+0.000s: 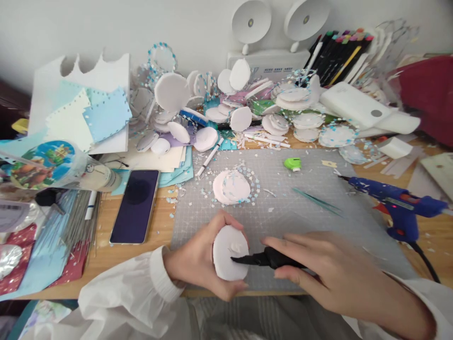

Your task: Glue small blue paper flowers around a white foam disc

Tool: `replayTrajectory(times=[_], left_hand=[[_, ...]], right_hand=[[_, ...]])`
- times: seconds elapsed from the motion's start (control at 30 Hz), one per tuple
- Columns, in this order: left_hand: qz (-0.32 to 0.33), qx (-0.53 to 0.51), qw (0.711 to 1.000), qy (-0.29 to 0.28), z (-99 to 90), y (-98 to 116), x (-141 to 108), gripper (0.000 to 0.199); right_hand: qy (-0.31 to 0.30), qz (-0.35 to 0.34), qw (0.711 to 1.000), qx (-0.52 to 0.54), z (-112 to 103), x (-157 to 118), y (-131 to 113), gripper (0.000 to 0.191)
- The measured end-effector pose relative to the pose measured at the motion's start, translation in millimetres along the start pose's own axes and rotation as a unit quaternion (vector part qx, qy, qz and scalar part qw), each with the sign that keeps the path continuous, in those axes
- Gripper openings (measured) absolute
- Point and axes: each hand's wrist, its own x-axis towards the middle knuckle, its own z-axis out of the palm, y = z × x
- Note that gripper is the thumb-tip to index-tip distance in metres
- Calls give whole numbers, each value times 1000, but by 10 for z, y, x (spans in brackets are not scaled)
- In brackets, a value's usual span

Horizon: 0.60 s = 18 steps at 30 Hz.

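My left hand point(208, 257) is wrapped round a thick white foam disc point(226, 248), thumb and fingers at its edge. The disc's face is turned up, with a small pale mark near its middle. My right hand point(318, 267) grips black needle-nose pliers point(267, 258), whose pointed tip touches or hovers just over the disc's face; which one I cannot tell. Beyond my hands, more white discs point(221, 186) lie on the grey cutting mat point(198, 217), ringed by a string of small blue and white bits point(253, 182).
A blue glue gun point(396, 198) lies at the right, its cord running toward the front. Teal tweezers point(316, 201) and a green piece point(292, 164) rest on the mat. At the left are a phone point(135, 206) and thin wires point(79, 226). White discs point(171, 92) pile up behind.
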Motion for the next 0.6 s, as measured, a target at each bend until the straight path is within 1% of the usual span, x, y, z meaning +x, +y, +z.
replayTrajectory(times=[0.1, 0.13, 0.2, 0.27, 0.37, 0.43, 0.53, 0.6], left_hand=[[6, -11, 1000, -1, 6, 16, 0, 66], [14, -11, 1000, 4, 12, 19, 3, 66], [31, -2, 999, 13, 25, 19, 8, 66], [37, 2, 999, 10, 41, 10, 10, 67], [22, 5, 1000, -6, 64, -15, 8, 69], [14, 10, 1000, -10, 80, -29, 8, 71], [16, 17, 1000, -9, 106, -43, 17, 71], [17, 22, 1000, -8, 121, -54, 21, 70]], right_hand=[[-53, 8, 998, 31, -44, -10, -24, 28], [-61, 16, 997, 40, -59, -18, -34, 28], [-68, 29, 996, 52, -80, -49, -53, 28], [-70, 43, 995, 55, -87, -97, -67, 29], [-82, 60, 993, 59, -79, -166, -82, 30], [-76, 65, 993, 57, -71, -189, -94, 30], [-48, 69, 995, 46, -61, -211, -114, 31], [-44, 73, 996, 41, -51, -262, -107, 32]])
